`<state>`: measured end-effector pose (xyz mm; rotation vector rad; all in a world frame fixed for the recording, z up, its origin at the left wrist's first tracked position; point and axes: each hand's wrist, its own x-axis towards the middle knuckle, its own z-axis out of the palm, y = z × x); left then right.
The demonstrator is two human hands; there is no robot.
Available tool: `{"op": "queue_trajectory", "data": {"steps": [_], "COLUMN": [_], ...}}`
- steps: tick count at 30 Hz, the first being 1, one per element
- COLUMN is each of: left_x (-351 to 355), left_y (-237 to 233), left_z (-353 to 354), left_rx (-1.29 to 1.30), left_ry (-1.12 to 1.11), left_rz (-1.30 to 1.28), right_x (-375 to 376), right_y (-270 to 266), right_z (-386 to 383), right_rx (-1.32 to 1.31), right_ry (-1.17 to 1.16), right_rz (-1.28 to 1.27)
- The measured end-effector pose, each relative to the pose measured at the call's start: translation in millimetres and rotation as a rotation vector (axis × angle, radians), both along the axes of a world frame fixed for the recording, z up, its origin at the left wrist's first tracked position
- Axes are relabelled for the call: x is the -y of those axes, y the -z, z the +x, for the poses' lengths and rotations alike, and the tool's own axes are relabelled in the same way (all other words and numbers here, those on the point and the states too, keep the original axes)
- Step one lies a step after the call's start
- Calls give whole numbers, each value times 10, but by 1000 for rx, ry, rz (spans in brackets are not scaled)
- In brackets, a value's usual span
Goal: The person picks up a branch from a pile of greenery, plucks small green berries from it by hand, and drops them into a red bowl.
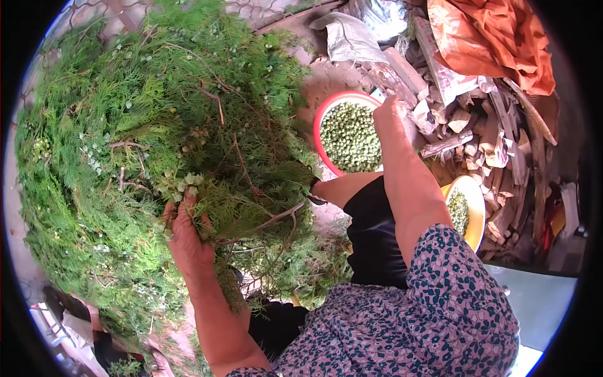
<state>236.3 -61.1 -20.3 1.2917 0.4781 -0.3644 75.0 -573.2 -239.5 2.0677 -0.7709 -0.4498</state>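
A large heap of green conifer branches (144, 81) spreads over the left half of the view. My left hand (191, 235) is closed around a leafy sprig (179, 183) that bears several pale green cones. Across the basin's right rim, my right hand (391, 110) is held with its fingers curled in; whatever they grip, if anything, is hidden. Below that hand stands a red-rimmed basin (321, 146), filled with small green cones (350, 138).
A yellow bowl (476, 207) holding more green cones stands by my right arm. Behind it lies split firewood (458, 122), with an orange sheet (493, 41) and a pale sack (352, 39) farther back. Another person's foot (160, 361) shows at lower left.
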Motion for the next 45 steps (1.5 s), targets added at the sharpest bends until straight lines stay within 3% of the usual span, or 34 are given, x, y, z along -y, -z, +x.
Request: {"op": "queue_trajectory", "data": {"steps": [6, 8, 9, 10, 12, 14, 16, 17, 18, 19, 20, 26, 28, 29, 31, 35, 37, 38, 40, 41, 43, 45], "left_x": [-35, -95, -113, -69, 89, 94, 102, 106, 102, 94, 92, 81, 46, 60, 90, 37, 22, 19, 25, 22, 20, 17], "left_y": [42, 198, 267, 167, -71, -78, -57, -23, -29, -34, -36, 35, -25, -53, -91, -67, -60, -82, -143, -139, -126, -148], "left_z": [-7, -60, -76, -71, -29, -40, -45, -47, -51, -56, -63, -136, -111, -94, -60, -108, -120, -120, -111, -107, -92, -55], "left_rx": [35, 326, 506, 514, -42, -13, 2, 52, 57, 87, 116, 307, 414, 414, 539, 468, 564, 564, 430, 430, 184, 119], "left_ry": [41, 201, 295, 270, 72, 78, 109, 126, 119, 159, 199, 132, 333, 330, 355, 308, 286, 283, 282, 280, 196, 181], "left_rz": [-45, 112, 318, 335, -74, -114, -118, -129, -128, -136, -144, 91, 47, 48, 68, 42, 143, 145, -6, -5, -263, -274], "right_x": [-416, -722, -918, -1064, -1428, -2184, -2799, -3005, -3134, -3269, -3408, -3591, -3584, -3585, -3590, -3629, -3627, -3629, -3625, -3625, -3624, -3634], "right_y": [-991, -1286, -1479, -1465, -1459, -2008, -2435, -2422, -2341, -2356, -2384, -2360, -2332, -2332, -2335, -2373, -2495, -2450, -2322, -2302, -2288, -2263], "right_z": [211, 555, 626, 753, 1063, 1144, 1136, 1139, 1175, 1163, 1190, 1262, 1294, 1298, 1308, 1332, 1303, 1313, 1351, 1355, 1367, 1359], "right_rx": [359, 488, 547, 556, 2151, 1967, 1598, 1438, 1330, 1226, 1281, 1110, 1113, 1110, 1134, 1201, 1066, 1063, 1063, 1060, 1060, 1069], "right_ry": [354, 430, 227, 202, 64, 202, 108, -205, -551, -550, -657, -624, -672, -674, -610, -554, 66, 65, 365, 365, 500, 599], "right_rz": [284, 416, 390, 408, 1397, 1913, 2085, 2134, 2037, 2078, 1972, 1920, 1885, 1886, 1937, 2095, 2460, 2462, 2706, 2708, 2735, 2797]}}
